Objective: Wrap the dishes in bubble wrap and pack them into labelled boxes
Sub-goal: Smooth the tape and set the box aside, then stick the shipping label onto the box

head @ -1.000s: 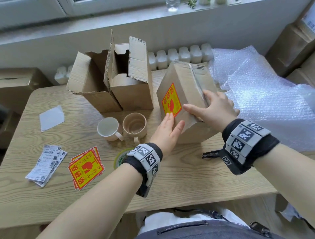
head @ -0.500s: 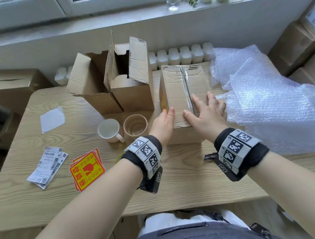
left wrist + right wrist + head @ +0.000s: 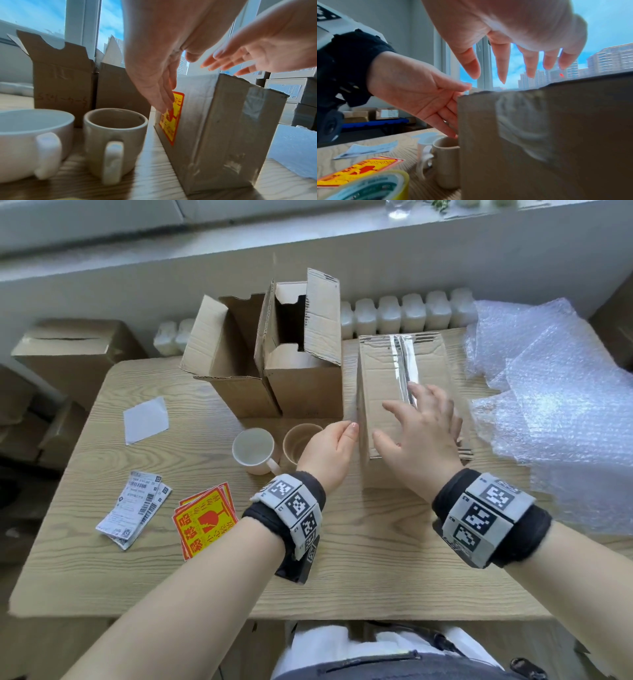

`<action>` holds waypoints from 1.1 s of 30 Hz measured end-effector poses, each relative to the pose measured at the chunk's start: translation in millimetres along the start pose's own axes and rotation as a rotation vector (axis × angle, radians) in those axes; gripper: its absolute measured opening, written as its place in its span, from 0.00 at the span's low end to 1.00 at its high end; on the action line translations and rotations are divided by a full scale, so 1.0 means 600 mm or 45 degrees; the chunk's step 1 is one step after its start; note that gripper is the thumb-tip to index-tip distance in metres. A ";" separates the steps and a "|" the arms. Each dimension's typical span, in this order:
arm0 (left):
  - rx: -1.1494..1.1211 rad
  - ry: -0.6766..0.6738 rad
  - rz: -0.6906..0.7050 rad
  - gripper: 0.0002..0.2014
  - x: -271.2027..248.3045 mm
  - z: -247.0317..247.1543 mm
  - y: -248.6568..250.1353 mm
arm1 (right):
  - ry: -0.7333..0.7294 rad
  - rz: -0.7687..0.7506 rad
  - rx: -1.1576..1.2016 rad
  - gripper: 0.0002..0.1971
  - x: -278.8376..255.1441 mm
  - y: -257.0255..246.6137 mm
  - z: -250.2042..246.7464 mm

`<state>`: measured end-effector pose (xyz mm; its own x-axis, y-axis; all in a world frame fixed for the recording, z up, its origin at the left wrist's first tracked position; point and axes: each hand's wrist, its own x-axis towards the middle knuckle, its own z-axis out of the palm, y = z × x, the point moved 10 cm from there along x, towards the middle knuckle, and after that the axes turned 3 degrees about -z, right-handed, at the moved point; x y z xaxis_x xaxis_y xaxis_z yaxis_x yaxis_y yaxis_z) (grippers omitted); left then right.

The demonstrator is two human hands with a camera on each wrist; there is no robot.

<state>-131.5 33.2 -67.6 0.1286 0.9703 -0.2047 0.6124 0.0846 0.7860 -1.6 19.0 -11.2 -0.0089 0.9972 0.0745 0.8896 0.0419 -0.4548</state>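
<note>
**packer_a:** Head view, nearest stuff first: the tape roll (image 3: 368, 186) sits at the near edge of the surface (image 3: 359, 570), with the red-and-yellow fragile stickers (image 3: 205, 523) and some barcode slips (image 3: 133, 508) off to the left. Past those, the left hand (image 3: 329, 453) has flat, straight fingers (image 3: 163, 98) against the left face of the sealed box (image 3: 404, 392), right on its fragile sticker (image 3: 169, 117). The right hand (image 3: 421, 436) hovers over the taped top, fingers spread wide, gripping nothing.

**boxnerd:** Where are the dishes, though?

**packer_a:** Two bare mugs, a white mug (image 3: 253, 450) and a beige mug (image 3: 301, 440), stand just left of the box, close beside the left hand. Neither is wrapped.

**boxnerd:** That'd be my worry. Slide the box left, or swing that wrist back, and you could clip the beige one and knock it into the white one.

**packer_a:** Yeah. Also, the sticker looks like it's lifting at its far edge in the left wrist view, so it might peel unless it's pressed down. Hard to be sure, it's blurry.

**boxnerd:** And farther back?

**packer_a:** Two open boxes (image 3: 274, 361) stand tall at the far side, flaps up, probably tippy when loaded. The bubble wrap (image 3: 555, 392) is heaped at far right, partly overhanging the surface edge, so it could slip off.
</note>
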 end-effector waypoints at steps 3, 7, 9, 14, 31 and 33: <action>0.030 0.104 -0.060 0.19 -0.023 -0.059 -0.030 | -0.001 -0.127 0.110 0.20 0.006 -0.074 0.016; 0.024 0.234 -0.131 0.16 -0.066 -0.157 -0.100 | -0.128 -0.274 0.201 0.12 0.012 -0.189 0.077; 0.012 0.304 -0.201 0.16 -0.091 -0.209 -0.148 | -0.216 -0.333 0.204 0.12 0.011 -0.247 0.116; 0.034 0.417 -0.367 0.15 -0.153 -0.328 -0.266 | -0.426 -0.406 0.300 0.11 0.002 -0.374 0.222; 0.147 0.179 -0.865 0.16 -0.225 -0.439 -0.593 | -1.069 -0.186 0.212 0.20 0.015 -0.560 0.553; 0.146 0.145 -0.855 0.14 -0.225 -0.434 -0.600 | -1.084 -0.148 0.204 0.21 0.015 -0.562 0.572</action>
<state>-572.7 -69.0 -171.0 -0.3864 0.7344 -0.5580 0.6099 0.6573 0.4427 -458.2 35.0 -161.7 -0.4904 0.6911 -0.5309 0.7876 0.0908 -0.6094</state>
